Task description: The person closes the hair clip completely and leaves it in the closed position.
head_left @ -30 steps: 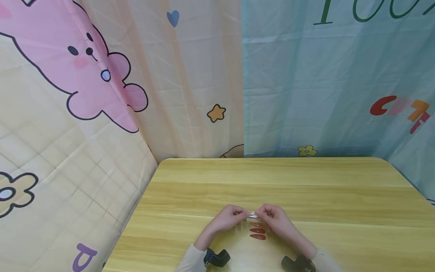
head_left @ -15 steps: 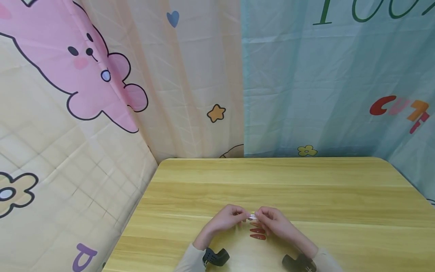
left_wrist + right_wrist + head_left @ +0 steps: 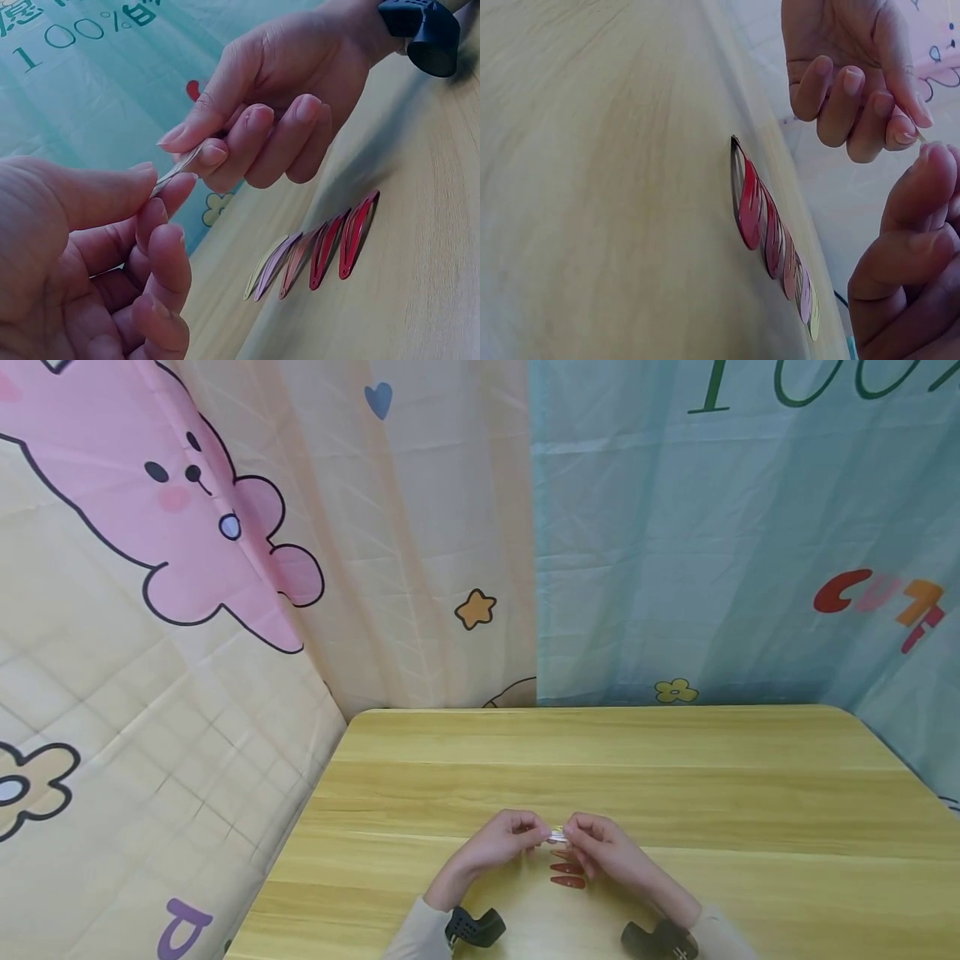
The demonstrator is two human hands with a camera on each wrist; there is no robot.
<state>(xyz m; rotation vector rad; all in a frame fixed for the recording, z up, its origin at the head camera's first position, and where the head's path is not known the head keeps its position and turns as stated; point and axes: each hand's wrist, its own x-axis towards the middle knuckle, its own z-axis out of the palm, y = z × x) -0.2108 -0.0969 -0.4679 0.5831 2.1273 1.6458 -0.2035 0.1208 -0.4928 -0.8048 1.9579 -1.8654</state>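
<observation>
Between thumb and fingers, my left hand (image 3: 510, 839) pinches one end of a pale snap hair clip (image 3: 178, 166). My right hand (image 3: 603, 845) pinches the other end, so the clip spans the small gap between both hands, above the table. Fingertips cover much of it. Just below, a row of several snap hair clips lies on the table: a bright red clip (image 3: 358, 236), a darker red clip (image 3: 328, 251), a salmon clip (image 3: 297, 264), a lilac clip (image 3: 272, 268) and a pale yellow clip (image 3: 262, 268). In the head view the hands partly hide this row.
The wood-grain table (image 3: 420, 777) reaches back to printed curtains, a cream curtain (image 3: 427, 527) on the left and a blue-green curtain (image 3: 675, 527) on the right. Black camera mounts sit on the left wrist (image 3: 477, 928) and right wrist (image 3: 660, 941).
Both hands keep their pinch on the pale hair clip and have hardly moved. The clip is turned slightly differently between the fingers. The head view has shifted a little.
</observation>
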